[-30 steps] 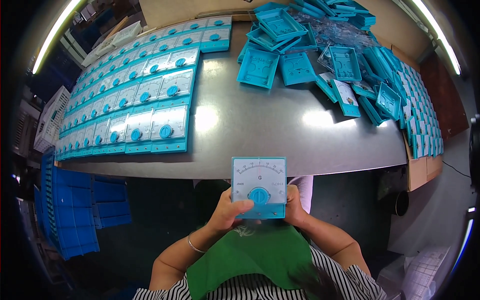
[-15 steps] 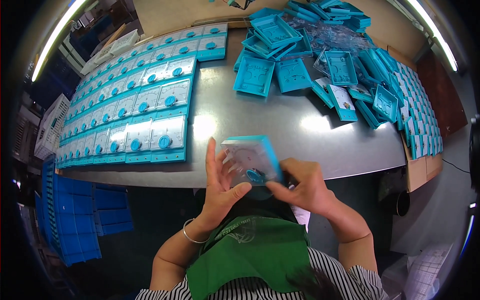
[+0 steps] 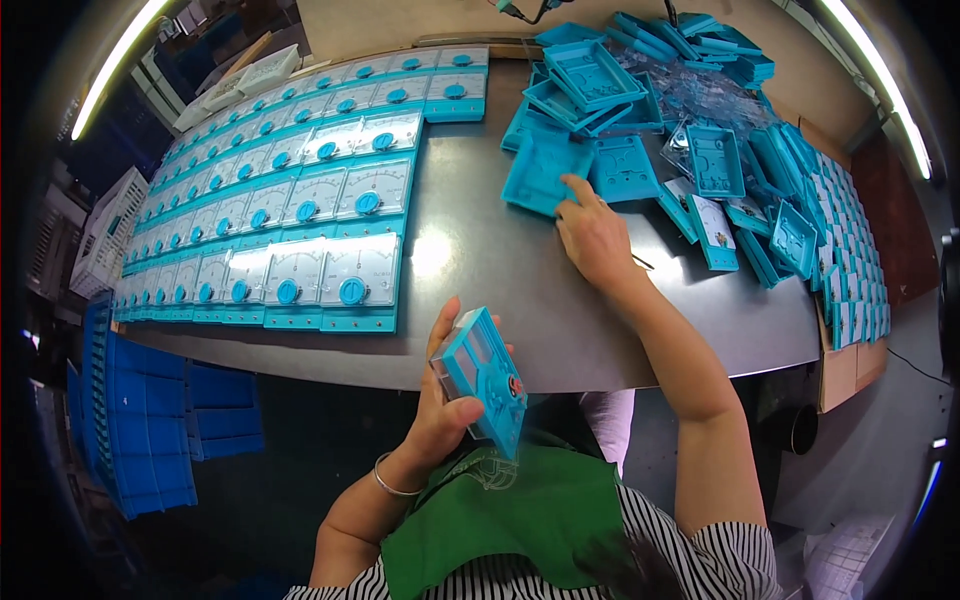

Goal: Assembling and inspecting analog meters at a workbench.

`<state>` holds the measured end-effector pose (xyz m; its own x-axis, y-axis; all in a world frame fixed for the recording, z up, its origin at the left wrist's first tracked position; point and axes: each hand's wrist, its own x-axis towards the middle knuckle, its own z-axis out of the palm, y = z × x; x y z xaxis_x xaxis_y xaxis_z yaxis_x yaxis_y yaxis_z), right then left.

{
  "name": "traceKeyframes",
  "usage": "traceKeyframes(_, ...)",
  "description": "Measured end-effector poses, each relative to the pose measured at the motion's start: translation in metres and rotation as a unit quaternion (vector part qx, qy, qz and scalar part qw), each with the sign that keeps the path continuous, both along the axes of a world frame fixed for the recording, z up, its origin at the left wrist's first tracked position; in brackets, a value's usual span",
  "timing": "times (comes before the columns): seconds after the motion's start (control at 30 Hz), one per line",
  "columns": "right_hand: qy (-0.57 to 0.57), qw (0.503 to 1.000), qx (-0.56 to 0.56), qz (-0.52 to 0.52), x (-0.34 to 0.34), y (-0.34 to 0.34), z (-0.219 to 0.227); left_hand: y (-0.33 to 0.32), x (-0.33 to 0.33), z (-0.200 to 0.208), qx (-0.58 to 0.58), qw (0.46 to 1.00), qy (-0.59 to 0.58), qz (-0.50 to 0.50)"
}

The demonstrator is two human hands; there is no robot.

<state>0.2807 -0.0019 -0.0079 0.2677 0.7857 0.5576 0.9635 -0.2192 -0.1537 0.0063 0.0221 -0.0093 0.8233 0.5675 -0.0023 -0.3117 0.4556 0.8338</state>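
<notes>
My left hand (image 3: 437, 405) grips a panel meter (image 3: 484, 378), a turquoise frame with a clear cover. The meter stands tilted above the table's near edge, its back turned to the right and a small red and black part showing there. Farther off, my right hand (image 3: 597, 238) has its thumb and fingers at the near right edge of a shallow turquoise case (image 3: 545, 172). That case looks slightly blurred. A thin dark tip (image 3: 643, 262) shows beside the right hand; whether the hand holds it, I cannot tell. Another turquoise case (image 3: 625, 167) lies just right of it.
Rows of finished-looking meters (image 3: 352, 290) with turquoise knobs cover the table's left side. A heap of turquoise cases (image 3: 597, 75) and clear covers (image 3: 690, 85) fills the back right. White-faced panels (image 3: 835, 250) line the right edge. Blue crates (image 3: 150, 420) stand below left.
My right hand has left the meter and reached forward to the turquoise case. The meter, now in my left hand alone, has turned from its clear front to its back.
</notes>
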Motion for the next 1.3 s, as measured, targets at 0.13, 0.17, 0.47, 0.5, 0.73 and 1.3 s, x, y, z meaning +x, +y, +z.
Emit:
traceKeyframes(0.13,0.278,0.957,0.033,0.078,-0.025,-0.042,0.051,0.004,-0.014,0.0,-0.026,1.0,0.006,0.009)
traceKeyframes(0.17,0.419,0.906,0.014,0.053,-0.027,-0.057,0.071,0.004,-0.016,0.0,-0.028,1.0,0.006,0.006)
traceKeyframes(0.47,0.228,0.961,-0.146,0.06,0.01,-0.085,0.04,-0.022,0.01,0.01,-0.009,0.997,0.016,-0.08)
traceKeyframes(0.5,0.202,0.971,-0.121,0.046,0.0,-0.098,0.039,-0.021,0.005,0.007,-0.008,0.997,0.018,-0.077)
traceKeyframes(0.73,0.157,0.959,-0.23,-0.054,-0.068,-0.153,0.045,-0.01,-0.008,0.007,0.066,0.996,0.005,-0.054)
traceKeyframes(1.3,0.386,0.898,0.02,0.21,-0.142,-0.124,0.021,-0.015,0.002,-0.018,0.114,0.991,-0.067,-0.029)
